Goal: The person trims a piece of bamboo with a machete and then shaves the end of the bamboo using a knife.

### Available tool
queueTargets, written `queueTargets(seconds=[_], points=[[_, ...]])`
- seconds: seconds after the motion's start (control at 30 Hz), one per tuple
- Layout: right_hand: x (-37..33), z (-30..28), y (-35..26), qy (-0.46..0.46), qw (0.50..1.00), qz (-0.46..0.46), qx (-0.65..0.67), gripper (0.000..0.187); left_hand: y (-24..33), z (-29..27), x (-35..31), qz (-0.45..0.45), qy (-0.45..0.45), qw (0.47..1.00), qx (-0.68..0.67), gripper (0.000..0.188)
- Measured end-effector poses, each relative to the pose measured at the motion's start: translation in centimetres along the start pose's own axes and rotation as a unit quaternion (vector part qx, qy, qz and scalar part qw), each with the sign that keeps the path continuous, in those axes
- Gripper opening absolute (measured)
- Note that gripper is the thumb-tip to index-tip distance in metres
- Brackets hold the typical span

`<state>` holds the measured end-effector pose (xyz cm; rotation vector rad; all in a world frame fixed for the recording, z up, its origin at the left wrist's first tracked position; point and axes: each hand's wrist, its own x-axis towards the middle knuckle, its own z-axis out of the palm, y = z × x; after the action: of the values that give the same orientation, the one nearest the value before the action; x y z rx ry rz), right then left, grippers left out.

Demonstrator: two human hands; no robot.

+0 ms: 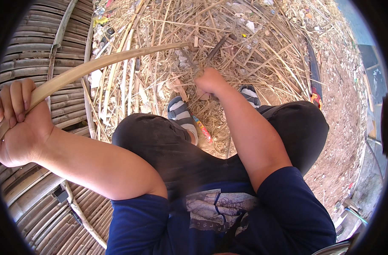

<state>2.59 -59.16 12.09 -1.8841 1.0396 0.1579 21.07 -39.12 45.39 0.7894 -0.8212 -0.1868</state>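
Many pale splinters point(266, 59) litter the ground point(340, 131), and bamboo slats point(41, 46) line the left side; whether they form a wall or a platform, I cannot tell. Next in size come the person's dark trousers point(149, 142), knees spread wide, and the blue shirt point(138, 216). One long, bowed wooden strip point(104, 61) reaches from the left hand point(26, 131) across to a tapered end beyond the feet, just past the right hand point(209, 80). The left grip is curled round the strip's near end, fingers bent over it and palm turned up. Two sandals point(179, 111) stand among the scraps, one on each side of the right forearm. The right grip is a narrow fist, apparently round the hidden handle of a thin dark blade point(189, 58), which points up and left toward the strip's far end; whether they touch is unclear. A small bright wrapper point(202, 129) lies by the left sandal. As I judge it, the blade could skid off the strip toward a foot if pushed too hard, since both feet are close below. The strip's far end, with no hand on it, could whip or twist, and a rough edge could drive a splinter into the left fingers.
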Motion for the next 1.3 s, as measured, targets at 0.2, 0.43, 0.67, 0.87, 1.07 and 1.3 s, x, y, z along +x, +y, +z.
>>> queueTargets(seconds=[0.2, 0.43, 0.67, 0.87, 1.07, 1.3], points=[[0.6, 0.5, 0.3, -0.075, 0.989, 0.105, 0.073, 0.022, -0.8, 1.5, -0.6, -0.093, -0.014, 0.995, 0.022, 0.027], [0.2, 0.2, 1.1, -0.147, 0.976, -0.048, -0.156, 0.021, -0.5, 3.3, -0.6, -0.083, -0.009, 0.994, 0.073, 0.028], [-0.3, -3.3, 1.1, -0.110, 0.960, -0.028, -0.257, 0.034, -0.8, 2.4, -0.3, -0.121, -0.064, 0.990, 0.032, 0.028], [-1.4, -5.2, -2.0, 0.105, 0.988, -0.055, 0.096, 0.036, -1.6, 0.1, 1.0, -0.109, -0.067, 0.990, -0.058, 0.031], [-6.5, -5.9, -10.6, -0.014, 0.977, -0.152, 0.148, 0.039, -2.2, -0.3, 0.5, -0.092, -0.072, 0.991, -0.073, 0.038], [-7.3, 2.4, -9.1, 0.074, 0.956, -0.250, 0.134, 0.035, -3.5, 1.2, -0.1, -0.034, 0.016, 0.999, 0.019, 0.050]])
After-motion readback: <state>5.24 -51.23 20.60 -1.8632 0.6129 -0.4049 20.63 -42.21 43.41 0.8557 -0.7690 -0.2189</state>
